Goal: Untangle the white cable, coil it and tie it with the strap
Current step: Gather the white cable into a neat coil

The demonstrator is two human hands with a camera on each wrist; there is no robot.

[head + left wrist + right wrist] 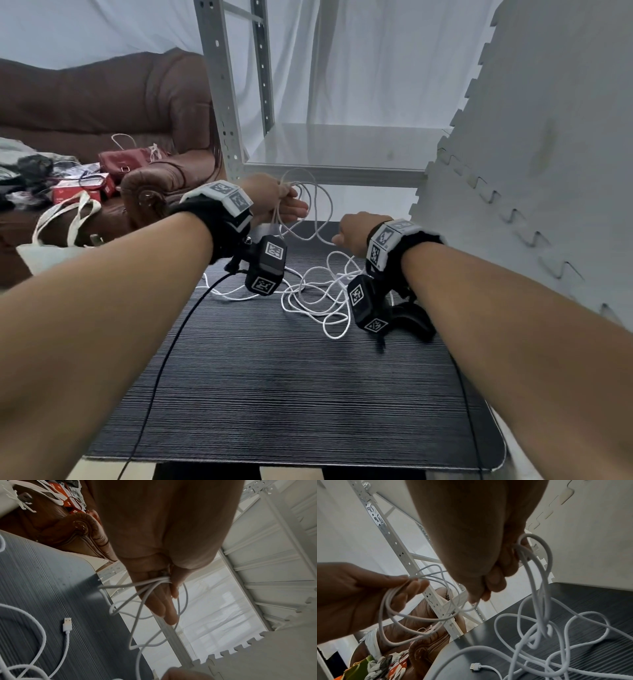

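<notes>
Forearms reached over the worktop [291, 394], left hand [270, 198] pinching several cable [318, 294] loops, right hand [352, 233] clenched on a strand, the knotted rest below likely to cinch if pulled.

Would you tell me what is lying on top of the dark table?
On the dark table lie tangled loops of the white cable and its USB plug. The wrist cameras cover part of the tangle in the head view. I see no strap.
</notes>
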